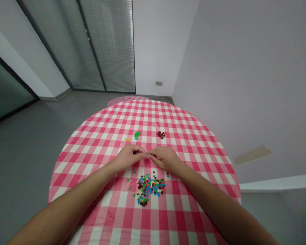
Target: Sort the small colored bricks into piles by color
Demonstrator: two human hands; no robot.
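Observation:
My left hand (131, 156) and my right hand (166, 158) meet at the fingertips over the middle of the table. Between them is a tiny green building brick (147, 154), pinched by my right thumb and finger. The left thumb and forefinger are pressed together beside it; whether they grip a piece too is too small to tell. Nearer me lies a mixed pile of small building bricks (150, 186) in blue, green, brown, white and yellow. Beyond my hands are a green cluster (137, 135), a few yellow pieces (127, 139) and a brown cluster (161, 134).
A red-and-white checked cloth (209, 170) covers the round table. Several stray bricks (129, 188) lie left of the pile, and a couple more (168, 175) near my right wrist. A wall (244, 85) rises on the right; glass panels (104, 44) stand behind.

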